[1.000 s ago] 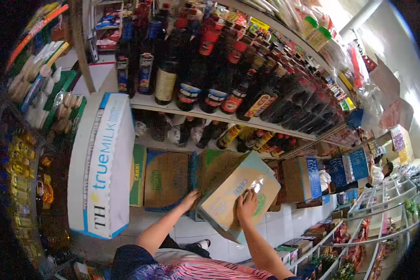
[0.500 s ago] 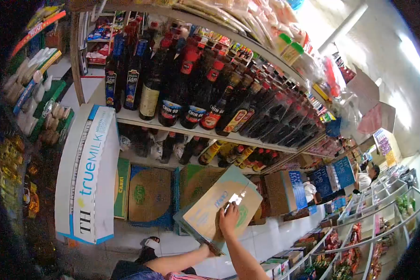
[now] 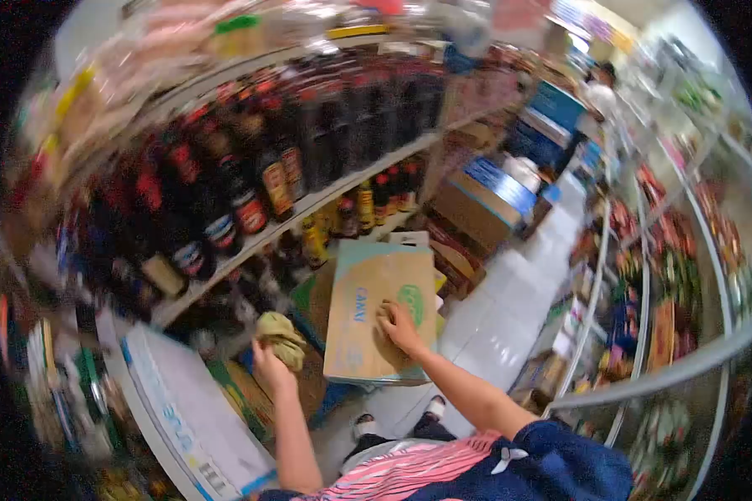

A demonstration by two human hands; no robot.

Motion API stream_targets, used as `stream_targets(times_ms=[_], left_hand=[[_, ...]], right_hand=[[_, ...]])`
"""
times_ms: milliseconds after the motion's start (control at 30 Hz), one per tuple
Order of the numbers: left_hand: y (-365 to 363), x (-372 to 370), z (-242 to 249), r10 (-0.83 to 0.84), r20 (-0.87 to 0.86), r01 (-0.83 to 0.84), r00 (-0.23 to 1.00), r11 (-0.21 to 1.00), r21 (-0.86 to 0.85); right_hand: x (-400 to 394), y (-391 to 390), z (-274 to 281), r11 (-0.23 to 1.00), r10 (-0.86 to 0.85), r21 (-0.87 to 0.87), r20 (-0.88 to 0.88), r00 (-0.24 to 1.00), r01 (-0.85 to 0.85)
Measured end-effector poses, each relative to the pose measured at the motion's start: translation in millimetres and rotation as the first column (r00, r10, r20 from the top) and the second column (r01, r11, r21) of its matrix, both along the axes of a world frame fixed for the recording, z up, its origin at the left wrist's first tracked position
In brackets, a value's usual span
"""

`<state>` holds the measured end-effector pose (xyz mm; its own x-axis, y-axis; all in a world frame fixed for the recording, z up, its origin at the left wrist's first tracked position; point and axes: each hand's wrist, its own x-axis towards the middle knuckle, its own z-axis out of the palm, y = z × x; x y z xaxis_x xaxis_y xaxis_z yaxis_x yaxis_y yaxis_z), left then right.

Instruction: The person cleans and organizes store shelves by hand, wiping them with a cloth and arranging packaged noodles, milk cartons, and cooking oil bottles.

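Matt brown cardboard box (image 3: 376, 313), crumpled yellowish cloth (image 3: 282, 341), glossy floor tiles (image 3: 510, 309).

A cramped grocery shop with goods packed close on both sides. On the left, shelves (image 3: 330, 190) hold tight rows of dark sauce bottles (image 3: 251, 210) with red caps, with plastic-wrapped packets (image 3: 175, 37) above. Cardboard cartons (image 3: 468, 206) line the floor below them. A narrow white tiled aisle (image 3: 510, 288) runs to the far end, and on the right stand metal-framed racks (image 3: 641, 292) of colourful packaged goods.

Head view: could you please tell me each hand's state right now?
Left hand: closed on a crumpled yellowish cloth.
Right hand: open, resting on the tan carton.
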<state>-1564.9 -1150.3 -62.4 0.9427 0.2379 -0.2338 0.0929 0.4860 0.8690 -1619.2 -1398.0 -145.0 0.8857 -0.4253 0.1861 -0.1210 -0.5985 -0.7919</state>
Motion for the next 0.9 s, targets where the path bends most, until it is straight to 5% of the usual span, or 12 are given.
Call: stream_targets(times_ms=[33, 67, 100, 133, 200, 233, 267, 400, 467, 567, 833, 900], left_hand=[[-12.9, -5.5, -8.7, -0.118, 0.026, 0.118, 0.993, 0.993, 0.028], [-25.0, -9.1, -40.9, -0.207, 0.049, 0.207, 0.977, 0.978, 0.023], [-51.1, -33.0, -5.9, -0.3, -0.087, 0.304, 0.95, 0.952, 0.036], [-72.9, -49.7, -1.2, -0.362, -0.133, 0.376, 0.923, 0.921, 0.102], [-106.0, -76.1, -41.3, -0.621, -0.096, 0.581, 0.778, 0.769, -0.266], [-124.2, -95.4, -29.5, -0.684, -0.13, 0.622, 0.718, 0.714, -0.321], [-136.2, -111.3, -21.8, -0.783, -0.129, 0.707, 0.609, 0.609, -0.359], [-173.4, -152.0, -12.5, -0.972, -0.133, 0.898, 0.196, 0.232, -0.374], [-191.8, -167.5, -3.3, -0.975, -0.136, 0.939, -0.175, -0.123, -0.321], [-222.3, -184.9, 1.8, -0.937, -0.152, 0.943, -0.315, -0.291, -0.163], [-310.6, -249.1, 25.2, -0.921, -0.217, 0.943, -0.323, -0.332, 0.002], [-336.7, -263.2, 18.1, -0.933, -0.076, 0.911, -0.351, -0.359, 0.202]], right_hand=[[-6.0, -1.8, 0.7, 0.925, 0.043, 0.379, -0.004, 0.999, -0.038], [-22.0, -0.4, 8.6, 0.81, 0.101, 0.579, 0.022, 0.995, -0.095], [-43.0, 5.5, 21.3, 0.653, 0.163, 0.739, 0.073, 0.984, -0.163], [-63.3, 14.1, 26.6, 0.663, 0.188, 0.712, 0.14, 0.972, -0.231], [-98.9, 24.1, 36.7, 0.678, 0.166, 0.687, 0.202, 0.965, -0.261], [-117.4, 27.1, 40.5, 0.825, 0.144, 0.52, 0.186, 0.972, -0.222], [-136.4, 27.6, 41.0, 0.929, 0.112, 0.334, 0.159, 0.981, -0.16], [-197.2, -12.0, 49.6, 0.958, -0.252, 0.186, 0.171, 0.952, 0.22], [-229.2, -31.2, 64.9, 0.896, -0.442, 0.135, 0.17, 0.881, 0.424], [-268.0, -53.3, 65.1, 0.854, -0.455, 0.348, 0.137, 0.88, 0.388], [-370.1, -107.6, 89.7, 0.805, -0.389, 0.521, 0.101, 0.916, 0.285], [-383.9, -121.8, 85.4, 0.692, -0.458, 0.69, 0.192, 0.868, 0.212]])
